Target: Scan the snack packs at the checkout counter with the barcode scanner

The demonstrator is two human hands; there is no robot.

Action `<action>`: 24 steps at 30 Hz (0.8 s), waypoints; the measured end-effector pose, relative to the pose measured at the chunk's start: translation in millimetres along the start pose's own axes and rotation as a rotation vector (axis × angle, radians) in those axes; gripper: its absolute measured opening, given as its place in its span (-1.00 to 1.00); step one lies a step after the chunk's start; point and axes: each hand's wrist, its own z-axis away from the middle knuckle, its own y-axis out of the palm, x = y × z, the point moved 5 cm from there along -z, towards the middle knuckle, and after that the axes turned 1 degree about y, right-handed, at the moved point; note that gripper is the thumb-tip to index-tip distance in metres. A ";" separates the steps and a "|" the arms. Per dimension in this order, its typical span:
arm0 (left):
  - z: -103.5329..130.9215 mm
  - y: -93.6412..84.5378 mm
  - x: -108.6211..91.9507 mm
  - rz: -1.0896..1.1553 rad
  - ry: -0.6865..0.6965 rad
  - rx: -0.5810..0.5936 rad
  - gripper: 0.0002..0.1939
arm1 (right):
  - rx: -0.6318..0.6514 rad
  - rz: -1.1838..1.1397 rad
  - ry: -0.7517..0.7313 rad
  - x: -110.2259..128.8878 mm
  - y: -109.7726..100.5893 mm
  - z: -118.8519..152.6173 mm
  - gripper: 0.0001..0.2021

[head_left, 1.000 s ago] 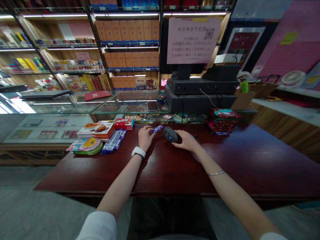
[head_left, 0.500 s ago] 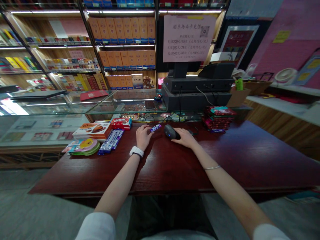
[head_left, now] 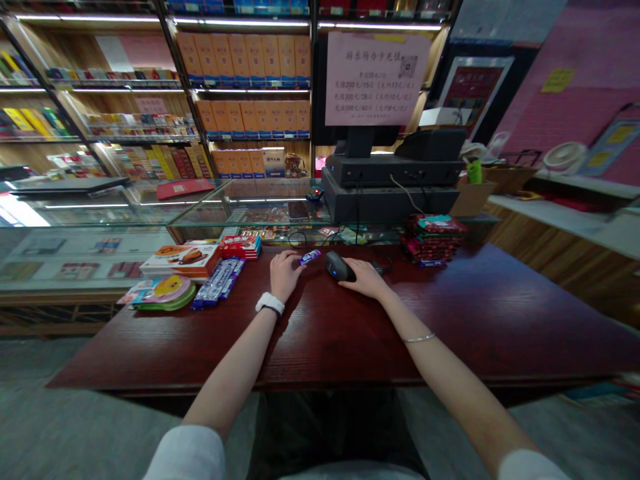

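Between the thumb and fingers of my left hand is one end of a small purple-wrapped snack bar, a little above the dark red table. My right hand is wrapped round a black handheld barcode scanner with a small blue light. The scanner's head points left, towards the bar, with a short gap between them. To the left of my left hand lie purple snack packets, an orange-and-white box, red boxes and round-topped colourful packs.
A stack of red packets stands at the table's right rear. Behind is a glass counter bearing a dark till with a paper sign, and a phone. Stocked shelves line the back wall.
The view has shifted very slightly, so everything sits a little further left. Both hands keep their grips on the snack bar and the scanner.
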 end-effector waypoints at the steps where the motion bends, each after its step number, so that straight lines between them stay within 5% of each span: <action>1: 0.0 0.2 0.2 0.000 0.003 -0.003 -0.81 | 0.002 0.005 0.004 0.0 1.0 0.3 -0.25; 17: 3.1 -5.4 -7.6 0.099 -0.038 -0.004 -0.81 | 0.025 0.114 0.060 6.3 4.4 3.2 -0.11; 24: 13.1 -27.1 -14.1 0.191 -0.005 -0.017 -0.79 | -0.095 0.230 -0.095 50.6 -4.5 -2.9 -0.25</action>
